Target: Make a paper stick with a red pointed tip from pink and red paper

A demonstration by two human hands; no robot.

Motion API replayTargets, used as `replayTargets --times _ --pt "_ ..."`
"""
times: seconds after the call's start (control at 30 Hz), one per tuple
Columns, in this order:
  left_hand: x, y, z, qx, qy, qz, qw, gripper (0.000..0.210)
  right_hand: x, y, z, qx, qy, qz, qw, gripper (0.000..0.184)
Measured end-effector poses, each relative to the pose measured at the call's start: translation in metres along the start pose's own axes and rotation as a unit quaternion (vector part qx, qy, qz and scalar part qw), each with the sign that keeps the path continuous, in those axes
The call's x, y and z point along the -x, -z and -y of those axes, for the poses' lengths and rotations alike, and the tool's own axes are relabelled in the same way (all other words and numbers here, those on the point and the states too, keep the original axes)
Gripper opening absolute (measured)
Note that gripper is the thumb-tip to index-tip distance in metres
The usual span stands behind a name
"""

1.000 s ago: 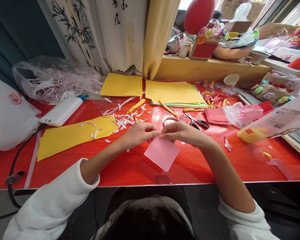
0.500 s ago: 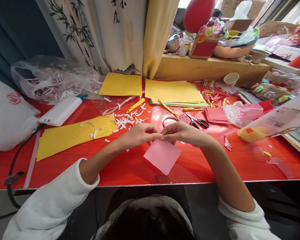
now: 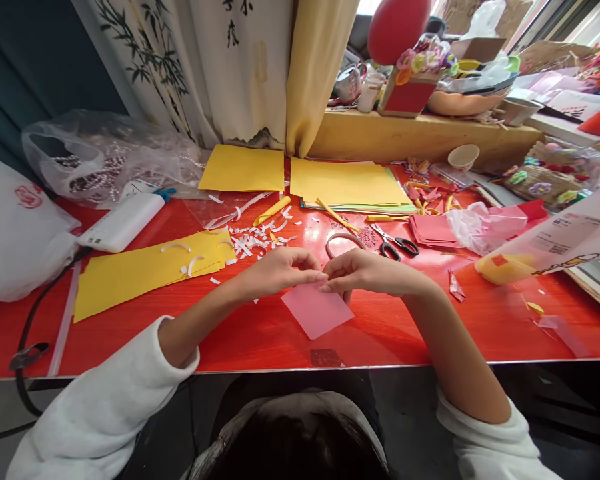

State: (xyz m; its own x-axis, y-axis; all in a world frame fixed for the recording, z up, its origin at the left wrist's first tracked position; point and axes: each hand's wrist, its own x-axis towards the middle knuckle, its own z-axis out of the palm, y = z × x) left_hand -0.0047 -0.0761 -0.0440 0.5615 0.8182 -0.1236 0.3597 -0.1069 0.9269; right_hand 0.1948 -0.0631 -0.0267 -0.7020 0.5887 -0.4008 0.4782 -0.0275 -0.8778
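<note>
A square of pink paper hangs just above the red table, one corner pointing toward me. My left hand pinches its far edge between thumb and fingers. Close against it, my right hand has thumb and fingertips closed on the paper's far right part. The two hands nearly touch at the fingertips, and the paper's top corner is hidden behind them. Just beyond the hands lie a round ring of tape and black-handled scissors.
Yellow paper strips lie left on the red table, beside white paper scraps. Yellow sheets are stacked at the back. Red paper and a clear plastic pouch are to the right. A white plastic bag stands far left.
The pink paper has shifted a little left and tilted. My right fingers have moved down along its right side, while my left hand has barely moved.
</note>
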Motion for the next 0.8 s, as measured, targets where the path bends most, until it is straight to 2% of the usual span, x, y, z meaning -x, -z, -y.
replayTargets --times 0.17,0.37,0.8 --pt "-0.0009 -0.0002 0.0001 0.02 0.012 0.016 1.0 0.025 0.0 0.0003 -0.0008 0.007 0.002 -0.005 1.0 0.03" --pt "-0.0022 -0.0002 -0.0005 -0.003 0.032 0.027 0.999 0.027 -0.0003 0.0004 -0.0025 0.032 0.008 -0.011 0.999 0.029" --pt "-0.0018 0.0001 0.0013 -0.007 0.031 0.047 0.998 0.026 -0.0001 0.002 -0.0026 0.05 -0.006 -0.009 0.999 0.032"
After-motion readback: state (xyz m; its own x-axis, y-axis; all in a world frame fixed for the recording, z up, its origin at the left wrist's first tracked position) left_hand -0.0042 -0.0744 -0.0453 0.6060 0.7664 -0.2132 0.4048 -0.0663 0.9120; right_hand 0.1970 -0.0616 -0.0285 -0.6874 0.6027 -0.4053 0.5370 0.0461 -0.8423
